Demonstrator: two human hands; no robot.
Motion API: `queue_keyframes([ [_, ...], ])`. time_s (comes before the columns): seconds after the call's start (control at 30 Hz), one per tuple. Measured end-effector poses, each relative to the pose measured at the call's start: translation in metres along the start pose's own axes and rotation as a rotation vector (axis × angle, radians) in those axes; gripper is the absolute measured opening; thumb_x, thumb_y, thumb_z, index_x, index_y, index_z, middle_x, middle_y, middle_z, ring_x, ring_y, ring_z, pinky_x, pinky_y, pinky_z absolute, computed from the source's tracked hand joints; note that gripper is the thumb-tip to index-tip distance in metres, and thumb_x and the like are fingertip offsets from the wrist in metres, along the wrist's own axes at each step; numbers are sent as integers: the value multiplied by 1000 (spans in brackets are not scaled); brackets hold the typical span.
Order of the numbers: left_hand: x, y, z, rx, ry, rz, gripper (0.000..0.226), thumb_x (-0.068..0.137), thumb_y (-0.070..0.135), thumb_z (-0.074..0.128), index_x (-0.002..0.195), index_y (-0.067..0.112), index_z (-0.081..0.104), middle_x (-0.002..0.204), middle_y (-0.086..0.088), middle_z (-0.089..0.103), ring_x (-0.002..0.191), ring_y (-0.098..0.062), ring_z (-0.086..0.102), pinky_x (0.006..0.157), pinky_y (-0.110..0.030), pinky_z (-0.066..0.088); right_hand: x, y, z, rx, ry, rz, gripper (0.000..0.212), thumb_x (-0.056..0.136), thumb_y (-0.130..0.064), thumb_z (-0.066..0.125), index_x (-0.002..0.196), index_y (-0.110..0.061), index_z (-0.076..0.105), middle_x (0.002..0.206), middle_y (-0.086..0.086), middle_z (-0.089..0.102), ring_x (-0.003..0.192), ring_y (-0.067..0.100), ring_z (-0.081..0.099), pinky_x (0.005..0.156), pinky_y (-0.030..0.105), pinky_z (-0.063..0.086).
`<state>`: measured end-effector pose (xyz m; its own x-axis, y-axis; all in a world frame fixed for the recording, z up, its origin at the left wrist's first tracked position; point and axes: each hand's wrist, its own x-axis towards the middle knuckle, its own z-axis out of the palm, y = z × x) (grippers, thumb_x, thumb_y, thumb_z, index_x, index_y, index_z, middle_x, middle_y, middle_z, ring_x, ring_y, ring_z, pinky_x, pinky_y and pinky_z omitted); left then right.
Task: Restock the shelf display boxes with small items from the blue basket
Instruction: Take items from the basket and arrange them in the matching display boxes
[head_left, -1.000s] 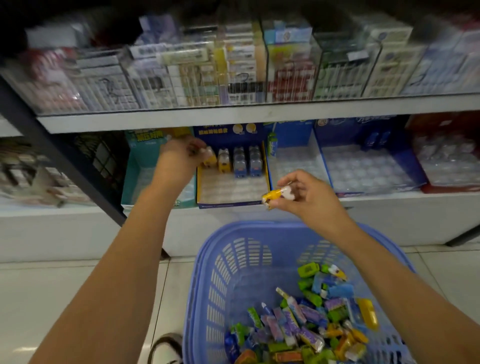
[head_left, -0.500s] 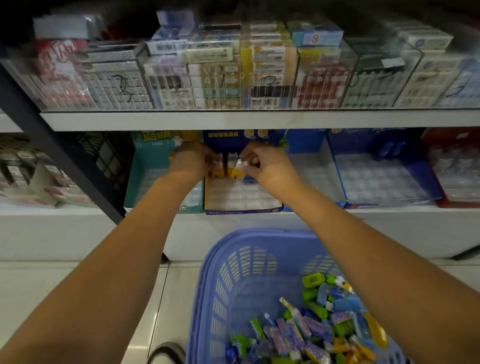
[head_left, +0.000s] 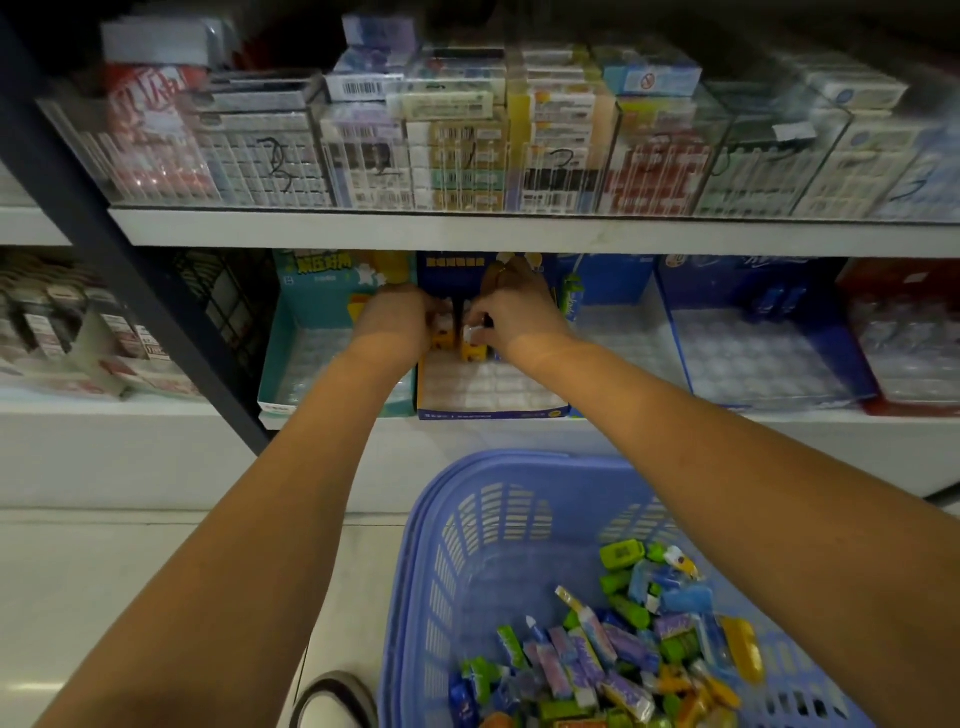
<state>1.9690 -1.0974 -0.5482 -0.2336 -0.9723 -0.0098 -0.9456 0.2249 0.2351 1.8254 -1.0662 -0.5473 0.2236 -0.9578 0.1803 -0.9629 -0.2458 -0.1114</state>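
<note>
Inside the dark blue display box (head_left: 488, 400), my left hand (head_left: 395, 325) and right hand (head_left: 519, 317) each pinch a yellow item (head_left: 474, 349) with curled fingers (head_left: 475, 332).

The scene is dim and muted, darkest along the top edge, with a soft glare patch on the floor tiles (head_left: 31, 688) at lower left. Wide-angle distortion bows the shelf edge (head_left: 519, 234), and the upper packs look soft and slightly blurred.

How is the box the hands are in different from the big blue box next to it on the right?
The dark blue box already has yellow items standing at its back; the big blue box shows only bare slots. Both hands, left hand and right hand, reach into the first; nobody touches the second, which looks wider. Both sit on the lower shelf and hold clear slotted trays.
</note>
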Motion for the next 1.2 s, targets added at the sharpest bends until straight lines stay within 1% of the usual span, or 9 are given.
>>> queue_keyframes([
  [0.1, -22, 10, 0, -112, 151, 54, 28, 97, 21, 49, 117, 9, 64, 111, -18, 66, 96, -34, 62, 78, -37, 49, -23, 0, -12, 36, -16, -15, 31, 90, -29, 58, 118, -18, 63, 123, 12, 52, 123, 31, 38, 95, 32, 31],
  [0.17, -44, 22, 7, -284, 368, 152, 30, 98, 25, 47, 101, 2, 67, 89, -20, 68, 77, -36, 62, 64, -35, 42, -60, 7, -20, 198, 39, 30, 25, 90, -32, 59, 103, -11, 65, 100, 10, 58, 102, 29, 53, 78, 26, 34],
  [0.23, -72, 41, 23, -389, 391, 234, 33, 99, 25, 45, 88, 1, 64, 76, -19, 64, 66, -36, 58, 56, -37, 40, -106, 23, -24, 294, 10, 118, 25, 90, -35, 58, 81, -12, 62, 76, 2, 58, 75, 21, 57, 64, 26, 34],
  [0.4, -129, 98, 104, -381, -35, 338, 34, 100, 26, 42, 86, 3, 61, 87, -21, 66, 81, -38, 59, 68, -44, 44, -203, 69, 25, 215, -405, 380, 26, 89, -28, 58, 69, -11, 59, 70, 6, 58, 67, 20, 54, 69, 37, 45],
  [0.53, -170, 112, 190, -287, -509, 266, 28, 98, 16, 43, 101, -3, 63, 104, -27, 64, 97, -38, 60, 78, -40, 44, -249, 103, 86, 32, -658, 564, 33, 98, -27, 46, 120, -6, 56, 122, 15, 60, 111, 29, 57, 94, 37, 45],
  [0.67, -207, 112, 251, -211, -822, 275, 44, 92, 10, 49, 136, 11, 45, 140, -15, 44, 126, -33, 45, 103, -38, 39, -270, 119, 137, -25, -703, 604, 37, 95, -9, 43, 132, -2, 42, 132, 17, 52, 124, 29, 47, 104, 33, 36],
  [0.8, -220, 102, 279, -113, -900, 410, 57, 93, 14, 50, 146, 6, 29, 155, -18, 18, 134, -37, 32, 110, -44, 30, -283, 123, 165, -131, -678, 607, 40, 95, -8, 40, 134, -2, 35, 134, 16, 47, 127, 28, 42, 107, 33, 30],
  [0.93, -215, 109, 283, -240, -905, 327, 42, 92, 17, 52, 132, 3, 48, 137, -18, 47, 122, -35, 49, 103, -42, 40, -285, 126, 180, -157, -662, 646, 36, 95, -12, 40, 130, -1, 40, 135, 16, 44, 130, 30, 37, 110, 35, 28],
  [1.2, -206, 108, 286, -270, -886, 317, 40, 92, 18, 54, 131, 13, 54, 142, -8, 44, 123, -32, 46, 102, -39, 40, -270, 121, 181, -136, -804, 474, 30, 90, -13, 52, 119, -5, 57, 128, 16, 52, 121, 29, 47, 101, 34, 38],
])
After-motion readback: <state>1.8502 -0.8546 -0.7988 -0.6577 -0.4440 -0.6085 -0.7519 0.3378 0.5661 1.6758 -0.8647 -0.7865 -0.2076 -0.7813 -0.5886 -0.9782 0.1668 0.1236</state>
